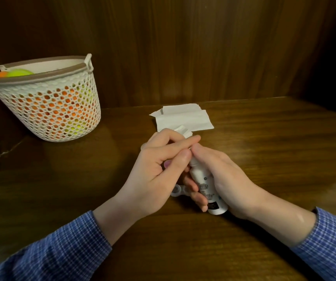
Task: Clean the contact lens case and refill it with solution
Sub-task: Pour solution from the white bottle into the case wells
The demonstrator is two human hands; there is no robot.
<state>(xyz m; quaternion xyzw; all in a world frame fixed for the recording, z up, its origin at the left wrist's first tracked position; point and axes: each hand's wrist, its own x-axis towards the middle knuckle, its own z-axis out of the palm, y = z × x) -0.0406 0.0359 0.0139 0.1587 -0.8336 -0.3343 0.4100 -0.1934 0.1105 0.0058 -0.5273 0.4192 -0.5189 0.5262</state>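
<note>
The right hand [219, 175] grips a small white plastic solution bottle [205, 187], tilted, nozzle up, its base near the dark wooden surface [264, 138]. The left hand [159, 171] pinches at its tip; the cap is hidden. Beneath the fingers, a translucent lens case [176, 191] peeks out, mostly covered. Beyond lie folded white tissues [183, 118].

Dark brown wooden table [264, 138], glossy grain, wood panel wall behind. White perforated basket [49, 110] sits on it at 10 o'clock, orange and green items inside. Folded white tissues [185, 118] lie at 12 o'clock, near centre. Clear lens case [176, 190] rests on the table at centre, partly hidden.
</note>
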